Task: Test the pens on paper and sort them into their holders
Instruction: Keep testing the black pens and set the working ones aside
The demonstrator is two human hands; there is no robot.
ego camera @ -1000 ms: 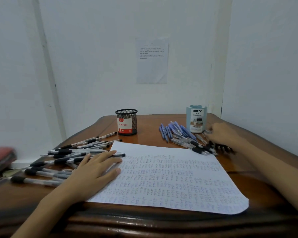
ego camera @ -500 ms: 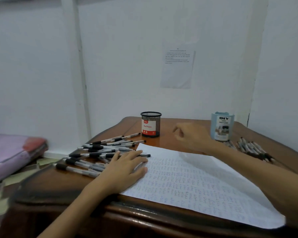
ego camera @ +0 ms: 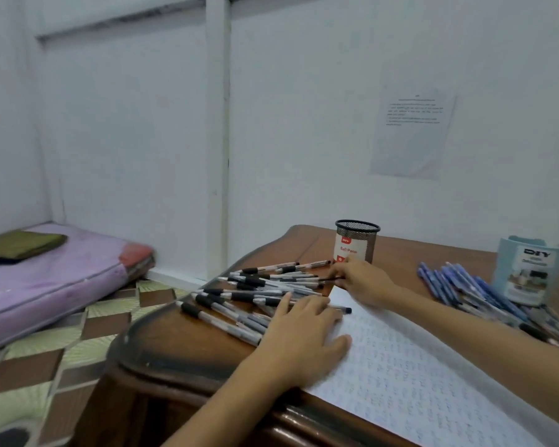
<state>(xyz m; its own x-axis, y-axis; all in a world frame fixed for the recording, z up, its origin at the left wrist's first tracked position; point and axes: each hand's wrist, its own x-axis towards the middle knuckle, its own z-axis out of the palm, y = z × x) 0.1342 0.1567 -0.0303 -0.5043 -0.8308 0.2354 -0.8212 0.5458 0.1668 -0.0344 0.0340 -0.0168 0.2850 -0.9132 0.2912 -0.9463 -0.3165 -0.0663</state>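
Note:
A heap of black-capped pens (ego camera: 255, 290) lies at the left end of the wooden table (ego camera: 175, 350). My left hand (ego camera: 304, 337) lies flat, fingers spread, on the left edge of the written-on paper (ego camera: 417, 375) and on some of those pens. My right hand (ego camera: 362, 282) has crossed over the paper to the heap's right end, just in front of the black mesh holder (ego camera: 357, 241), and pinches the tip of one black pen (ego camera: 328, 279). Blue pens (ego camera: 459, 285) lie in a pile beside the light-blue holder (ego camera: 528, 272) at the right.
A printed sheet (ego camera: 412, 133) is stuck to the white wall behind the table. Left of the table, a pink mattress (ego camera: 46, 282) with a folded green cloth (ego camera: 20, 245) lies on the patterned floor (ego camera: 62, 343).
My right hand left the blue pens at the right and swung left across the paper to the black pens. My view turned left. My left hand stayed on the paper.

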